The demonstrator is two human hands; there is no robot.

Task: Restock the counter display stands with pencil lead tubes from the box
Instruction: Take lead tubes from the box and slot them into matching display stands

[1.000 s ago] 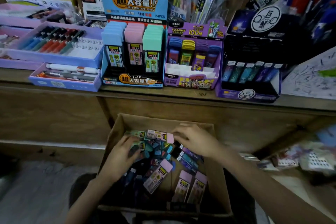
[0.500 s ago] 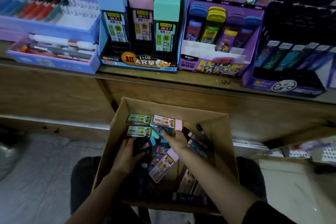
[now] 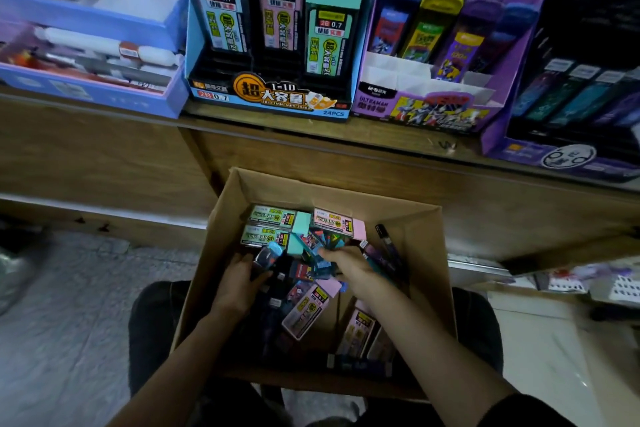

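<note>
An open cardboard box (image 3: 408, 218) rests on my lap, below the counter. Inside lies a loose pile of pencil lead tubes: two green-capped tubes (image 3: 273, 215) and a pink-capped tube (image 3: 337, 222) at the far side, another pink tube (image 3: 306, 308) in the middle. My left hand (image 3: 239, 284) is inside the box at the left, fingers curled round a dark tube with a blue cap (image 3: 268, 255). My right hand (image 3: 349, 267) reaches into the middle of the pile, its fingertips hidden among the tubes. On the counter stand a blue display stand (image 3: 270, 94), a purple stand (image 3: 426, 111) and a dark stand (image 3: 568, 156).
A lilac tray of pens and correction tapes (image 3: 86, 59) sits at the counter's left. The wooden counter front (image 3: 104, 156) rises just beyond the box. Pale floor tiles (image 3: 69, 322) lie at the left, and packaged goods (image 3: 588, 281) fill a low shelf at the right.
My head has leaned closer, so the stands and box look larger. Both hands have sunk deeper into the pile, and my left hand has taken hold of a blue-capped tube.
</note>
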